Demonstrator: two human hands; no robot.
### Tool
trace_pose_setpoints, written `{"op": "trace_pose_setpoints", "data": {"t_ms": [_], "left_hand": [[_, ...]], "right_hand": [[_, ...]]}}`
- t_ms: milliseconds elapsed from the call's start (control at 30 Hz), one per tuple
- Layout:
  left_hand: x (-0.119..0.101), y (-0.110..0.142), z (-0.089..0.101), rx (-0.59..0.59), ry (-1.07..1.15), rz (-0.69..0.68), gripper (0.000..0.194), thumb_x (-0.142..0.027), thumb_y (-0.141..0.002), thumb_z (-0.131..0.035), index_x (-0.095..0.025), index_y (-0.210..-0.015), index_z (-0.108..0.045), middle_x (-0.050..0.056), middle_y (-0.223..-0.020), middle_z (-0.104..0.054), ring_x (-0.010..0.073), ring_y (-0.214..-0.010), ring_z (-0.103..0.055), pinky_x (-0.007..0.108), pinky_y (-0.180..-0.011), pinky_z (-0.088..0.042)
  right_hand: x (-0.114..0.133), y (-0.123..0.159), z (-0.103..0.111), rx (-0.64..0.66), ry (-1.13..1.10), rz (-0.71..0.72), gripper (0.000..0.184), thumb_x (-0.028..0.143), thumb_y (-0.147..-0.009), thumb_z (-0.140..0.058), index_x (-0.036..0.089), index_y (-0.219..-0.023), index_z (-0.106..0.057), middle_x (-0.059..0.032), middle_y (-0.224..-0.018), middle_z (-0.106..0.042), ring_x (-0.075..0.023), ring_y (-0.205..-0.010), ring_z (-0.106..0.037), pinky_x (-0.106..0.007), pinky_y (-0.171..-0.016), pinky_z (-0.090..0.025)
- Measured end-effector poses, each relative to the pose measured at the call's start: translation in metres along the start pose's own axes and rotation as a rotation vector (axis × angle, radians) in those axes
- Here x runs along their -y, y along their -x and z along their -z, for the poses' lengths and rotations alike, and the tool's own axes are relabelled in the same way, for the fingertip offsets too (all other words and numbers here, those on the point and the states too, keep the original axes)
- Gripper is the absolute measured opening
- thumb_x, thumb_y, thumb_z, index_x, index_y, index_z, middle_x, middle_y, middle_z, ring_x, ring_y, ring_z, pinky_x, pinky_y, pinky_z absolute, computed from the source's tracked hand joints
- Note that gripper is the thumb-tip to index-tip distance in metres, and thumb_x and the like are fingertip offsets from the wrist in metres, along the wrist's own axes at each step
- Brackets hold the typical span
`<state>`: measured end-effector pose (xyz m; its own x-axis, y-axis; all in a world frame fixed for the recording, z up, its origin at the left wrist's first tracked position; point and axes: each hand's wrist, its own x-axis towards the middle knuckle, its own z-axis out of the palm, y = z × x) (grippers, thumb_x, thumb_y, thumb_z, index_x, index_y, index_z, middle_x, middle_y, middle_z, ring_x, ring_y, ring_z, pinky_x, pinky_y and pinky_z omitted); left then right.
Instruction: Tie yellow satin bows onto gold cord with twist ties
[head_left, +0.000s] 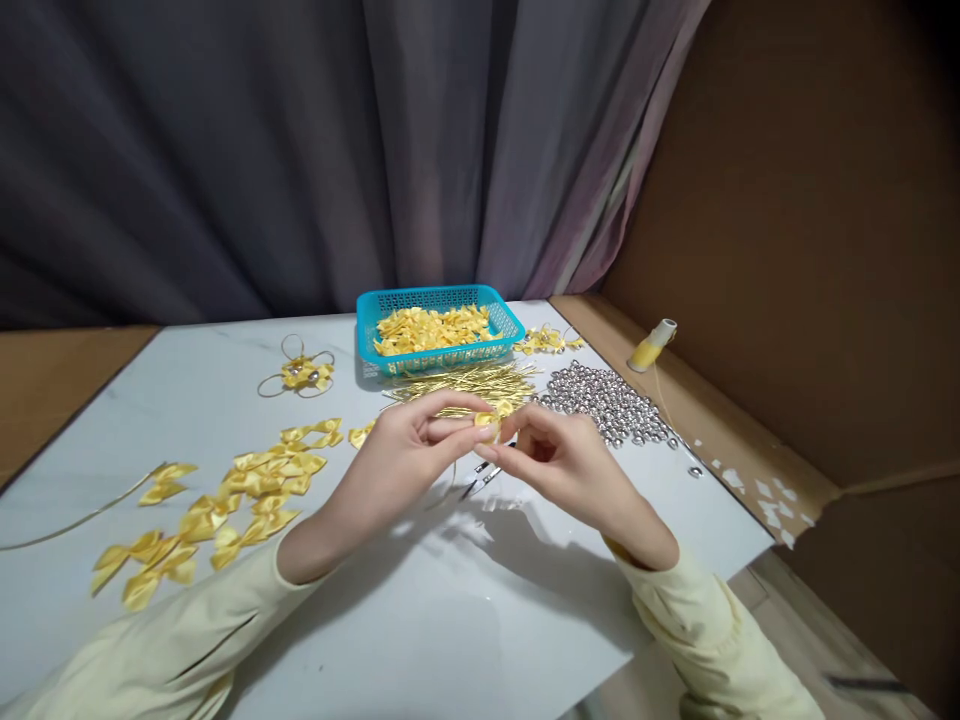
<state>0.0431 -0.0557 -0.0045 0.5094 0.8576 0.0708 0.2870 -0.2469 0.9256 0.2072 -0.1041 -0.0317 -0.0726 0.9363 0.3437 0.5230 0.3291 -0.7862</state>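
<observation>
Over the middle of the table, my left hand (409,445) pinches a small yellow ribbon bow (491,418) between thumb and fingers. My right hand (566,460) meets it from the right, its thumb and index finger closed at the bow's edge; the exact grip is partly hidden. Below my fingers lies a small metal tool with dark tips (484,478), partly covered by the hands. Left of my left hand, several loose yellow bows (262,475) are spread out. Just beyond both hands is a pile of gold wire stems (472,383).
A blue plastic basket (365,335) full of yellow bows stands at the back. Silver beads (600,400) are heaped at right, near a thread spool (652,345). Finished-looking bow pieces with wire loops (306,373) lie back left. A cardboard wall (795,220) borders the right.
</observation>
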Motion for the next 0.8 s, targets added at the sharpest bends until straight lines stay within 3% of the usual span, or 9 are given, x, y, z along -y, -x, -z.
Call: {"op": "trace_pose_setpoints", "data": {"t_ms": [167, 333, 433, 600, 800], "left_hand": [[0.002, -0.001, 0.001, 0.003, -0.005, 0.02, 0.018, -0.034, -0.08, -0.057, -0.024, -0.094, -0.063, -0.009, -0.047, -0.053, 0.0054, -0.038, -0.037, 0.017, -0.039, -0.026], [0.005, -0.005, 0.002, -0.071, -0.009, 0.022, 0.015, -0.032, -0.08, -0.058, -0.023, -0.09, -0.064, -0.007, -0.059, -0.064, 0.0053, -0.044, -0.044, 0.015, -0.045, -0.034], [0.01, -0.009, 0.003, -0.141, -0.01, -0.004, 0.015, -0.032, -0.079, -0.06, -0.022, -0.09, -0.063, -0.005, -0.07, -0.07, 0.0076, -0.055, -0.055, 0.016, -0.053, -0.041], [0.019, -0.013, 0.004, -0.185, -0.023, -0.027, 0.017, -0.034, -0.078, -0.061, -0.02, -0.089, -0.063, -0.001, -0.073, -0.072, 0.0146, -0.072, -0.065, 0.021, -0.066, -0.048], [0.028, -0.011, 0.0, -0.186, -0.054, -0.116, 0.018, -0.034, -0.078, -0.06, -0.022, -0.091, -0.062, -0.001, -0.082, -0.073, 0.0177, -0.079, -0.068, 0.025, -0.071, -0.051]], "right_hand": [[-0.004, -0.004, -0.004, 0.068, -0.012, -0.008, 0.019, 0.033, -0.083, -0.054, 0.015, -0.075, -0.058, 0.0054, -0.05, -0.045, -0.0052, -0.043, -0.035, -0.018, -0.043, -0.026], [-0.009, -0.008, -0.003, 0.124, -0.11, -0.057, 0.017, 0.026, -0.084, -0.05, 0.016, -0.071, -0.054, 0.0063, -0.049, -0.044, -0.0054, -0.042, -0.036, -0.019, -0.044, -0.029], [-0.01, -0.009, -0.003, 0.054, -0.111, -0.092, 0.012, 0.027, -0.083, -0.051, 0.017, -0.078, -0.053, 0.0074, -0.047, -0.042, -0.0066, -0.042, -0.037, -0.019, -0.044, -0.03], [-0.011, -0.011, -0.011, -0.126, -0.015, 0.001, 0.015, 0.03, -0.078, -0.059, 0.017, -0.076, -0.051, 0.0033, -0.059, -0.049, -0.0091, -0.052, -0.044, -0.021, -0.048, -0.034], [-0.019, -0.014, -0.025, -0.145, 0.097, 0.085, 0.012, 0.025, -0.081, -0.055, 0.017, -0.074, -0.06, 0.0, -0.066, -0.053, -0.0112, -0.059, -0.046, -0.023, -0.054, -0.036]]}}
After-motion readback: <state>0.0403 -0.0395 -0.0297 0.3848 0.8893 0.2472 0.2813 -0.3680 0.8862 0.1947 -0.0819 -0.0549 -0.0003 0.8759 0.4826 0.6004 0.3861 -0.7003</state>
